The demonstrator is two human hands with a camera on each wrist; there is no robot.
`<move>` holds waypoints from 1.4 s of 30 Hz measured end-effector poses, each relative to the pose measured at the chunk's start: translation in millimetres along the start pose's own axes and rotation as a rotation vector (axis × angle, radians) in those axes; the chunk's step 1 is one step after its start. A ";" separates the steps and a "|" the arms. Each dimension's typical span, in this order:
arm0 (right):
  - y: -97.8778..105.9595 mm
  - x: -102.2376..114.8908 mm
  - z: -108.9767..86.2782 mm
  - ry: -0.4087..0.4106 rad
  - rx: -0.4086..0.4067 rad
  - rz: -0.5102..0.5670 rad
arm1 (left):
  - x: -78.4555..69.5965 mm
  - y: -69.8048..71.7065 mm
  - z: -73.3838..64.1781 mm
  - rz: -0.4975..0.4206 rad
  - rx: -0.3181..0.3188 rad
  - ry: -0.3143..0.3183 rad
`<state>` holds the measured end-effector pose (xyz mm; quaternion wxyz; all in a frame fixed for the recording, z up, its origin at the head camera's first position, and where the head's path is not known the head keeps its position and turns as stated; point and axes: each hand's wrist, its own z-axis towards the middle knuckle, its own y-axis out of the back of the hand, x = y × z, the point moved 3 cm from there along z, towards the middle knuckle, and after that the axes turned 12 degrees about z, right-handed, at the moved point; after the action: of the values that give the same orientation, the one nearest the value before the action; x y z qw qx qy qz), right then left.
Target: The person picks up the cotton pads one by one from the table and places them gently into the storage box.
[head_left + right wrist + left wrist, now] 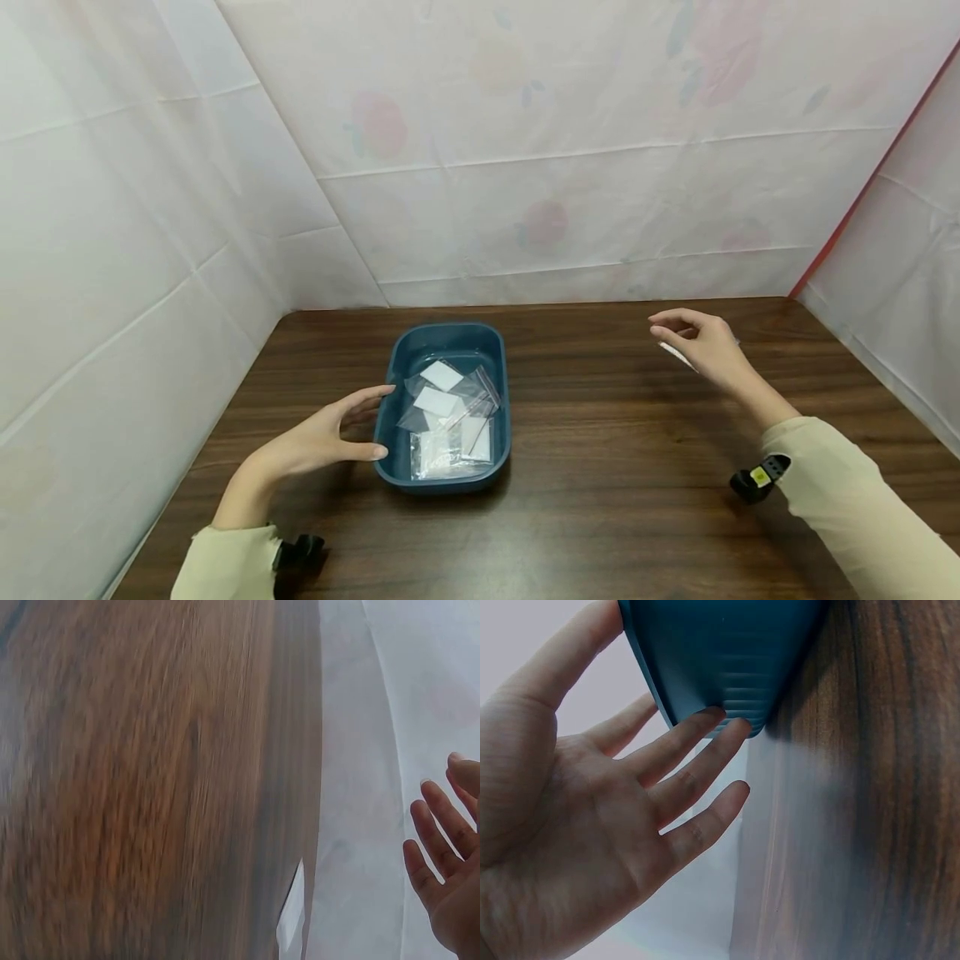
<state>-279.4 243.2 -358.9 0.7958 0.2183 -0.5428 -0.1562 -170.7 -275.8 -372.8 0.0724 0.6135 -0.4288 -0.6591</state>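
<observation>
My left hand [322, 433] is at the left side of a dark blue plastic basin [450, 325], its thumb and fingers spread along the rim. In the left wrist view, its fingers [682, 754] are loosely extended beside the ribbed outer wall. Inside the basin lie several small clear zip bags [483, 387] with white cards or packets [442, 375] in them. My right hand [705, 346] is over the table's right side, fingers relaxed. In the right wrist view, a flat white piece [292, 919] is on the table, apart from the fingers, which hold nothing.
The dark wood-grain table [600, 500] runs back to a pale fabric screen [600, 192] with faded fruit prints. More fabric [135, 250] closes off the left side, and another panel [915, 275] with a red edge stands at the right.
</observation>
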 end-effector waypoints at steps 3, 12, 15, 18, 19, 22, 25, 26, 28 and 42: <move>7.3 -4.3 -0.4 -0.029 0.003 0.002 | 0.5 -0.2 0.3 -0.007 0.000 0.001; 22.9 -20.9 2.5 -0.050 -0.010 -0.026 | 1.6 0.3 0.3 -0.009 -0.001 -0.002; 27.7 -28.8 5.0 -0.069 -0.020 -0.029 | 1.6 0.3 0.4 -0.011 -0.003 -0.002; 32.0 -37.3 7.0 -0.093 -0.032 -0.029 | 1.8 0.5 0.7 -0.009 -0.003 -0.001; 33.5 -39.9 7.3 -0.100 -0.038 -0.029 | 1.9 0.6 0.8 -0.008 -0.003 0.000; 37.7 -47.4 8.3 -0.122 -0.051 -0.014 | 2.0 1.1 1.2 0.000 -0.004 0.004; 41.5 -54.4 10.4 -0.136 -0.060 -0.004 | 2.0 1.5 1.2 0.000 -0.005 0.009; 42.5 -56.9 11.3 -0.142 -0.057 -0.001 | 2.0 1.6 1.1 -0.001 -0.006 0.011; 44.5 -61.8 13.5 -0.145 -0.048 -0.011 | 2.1 1.8 0.9 -0.009 -0.007 0.012; 65.3 -98.6 18.4 -0.216 -0.040 -0.070 | 0.9 -0.8 1.5 -0.005 -0.011 -0.001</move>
<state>-331.5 343.6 -397.8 0.7308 0.2032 -0.6143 -0.2175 -171.9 -275.1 -374.2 0.0742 0.6138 -0.4236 -0.6620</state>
